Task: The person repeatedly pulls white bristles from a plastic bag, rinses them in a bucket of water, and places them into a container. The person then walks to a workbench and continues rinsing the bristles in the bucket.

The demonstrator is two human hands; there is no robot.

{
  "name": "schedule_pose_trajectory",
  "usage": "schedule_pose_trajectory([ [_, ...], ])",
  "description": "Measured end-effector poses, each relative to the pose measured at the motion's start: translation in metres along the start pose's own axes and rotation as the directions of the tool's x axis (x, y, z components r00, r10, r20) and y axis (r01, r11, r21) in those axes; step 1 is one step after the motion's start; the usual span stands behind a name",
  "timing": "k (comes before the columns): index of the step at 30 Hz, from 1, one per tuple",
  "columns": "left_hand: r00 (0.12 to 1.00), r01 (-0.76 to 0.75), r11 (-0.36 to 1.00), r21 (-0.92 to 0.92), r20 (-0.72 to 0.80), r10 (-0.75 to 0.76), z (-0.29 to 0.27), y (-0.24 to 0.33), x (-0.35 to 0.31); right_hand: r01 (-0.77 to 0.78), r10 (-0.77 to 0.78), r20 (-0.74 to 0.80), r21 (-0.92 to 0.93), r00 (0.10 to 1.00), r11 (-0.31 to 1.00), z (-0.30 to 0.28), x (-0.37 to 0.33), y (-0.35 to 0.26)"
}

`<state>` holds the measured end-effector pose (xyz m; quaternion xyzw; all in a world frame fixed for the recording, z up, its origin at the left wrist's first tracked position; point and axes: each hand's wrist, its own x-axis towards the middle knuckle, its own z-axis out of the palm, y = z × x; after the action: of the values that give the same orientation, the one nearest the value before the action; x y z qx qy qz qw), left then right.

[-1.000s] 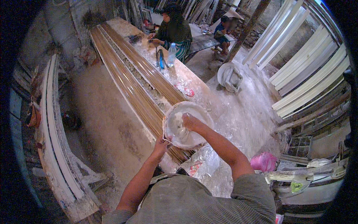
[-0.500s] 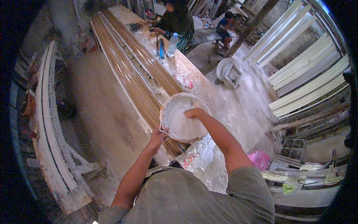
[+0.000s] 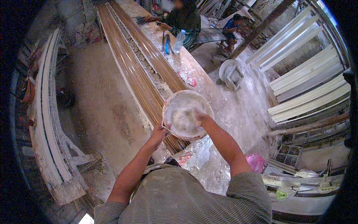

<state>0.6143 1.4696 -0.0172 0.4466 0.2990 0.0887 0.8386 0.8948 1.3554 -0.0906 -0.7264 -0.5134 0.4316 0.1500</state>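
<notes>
A round, white-crusted bucket (image 3: 169, 102) of pale, wet plaster-like mix (image 3: 182, 118) is in front of me, over the near end of the long brown moulds. My left hand (image 3: 160, 132) is closed on its near left rim, by a thin wire-like handle. At the right side of the bucket my right hand (image 3: 201, 118) dips into the mix; its fingertips are hidden there. The brown, glossy, grooved moulds (image 3: 128, 67) run away from me along the bench in two parallel strips.
A water bottle (image 3: 179, 40) and blue-handled tool (image 3: 167, 45) lie farther along the bench (image 3: 197, 72), near a seated person (image 3: 182, 22). Another person (image 3: 230, 31) sits beyond. Pale mouldings (image 3: 298, 80) lean on a rack at right. Left stands a trestle with long white strips (image 3: 48, 123).
My right hand has moved from the middle of the mix toward the bucket's near right side. The mix's surface now shows a swirl. My left hand keeps its hold; the view has shifted slightly.
</notes>
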Motion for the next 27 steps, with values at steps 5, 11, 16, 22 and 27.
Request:
schedule_pose_trajectory([
  [5,1.000,0.022,0.999,0.030,-0.010,-0.021,-0.002,-0.005,0.003,0.051,-0.079,-0.196,-0.144,0.977,0.988,0.006,0.012,-0.001],
  [11,1.000,0.027,0.999,0.040,-0.012,-0.026,-0.005,-0.008,0.007,0.067,-0.227,-0.221,-0.561,0.949,0.825,-0.003,0.014,-0.027],
  [16,0.999,-0.032,0.999,0.016,-0.019,0.033,-0.001,-0.003,0.004,0.038,-0.159,-0.366,-0.316,0.917,0.948,-0.011,0.024,-0.021],
  [22,0.999,0.028,1.000,0.011,-0.028,-0.027,-0.006,-0.006,0.001,0.317,-0.454,-0.025,-0.682,0.891,0.659,-0.031,0.048,0.030],
  [27,1.000,0.005,1.000,0.020,-0.023,-0.004,-0.006,-0.009,0.007,-0.171,0.194,0.016,-0.407,0.981,0.897,-0.035,0.040,0.020],
])
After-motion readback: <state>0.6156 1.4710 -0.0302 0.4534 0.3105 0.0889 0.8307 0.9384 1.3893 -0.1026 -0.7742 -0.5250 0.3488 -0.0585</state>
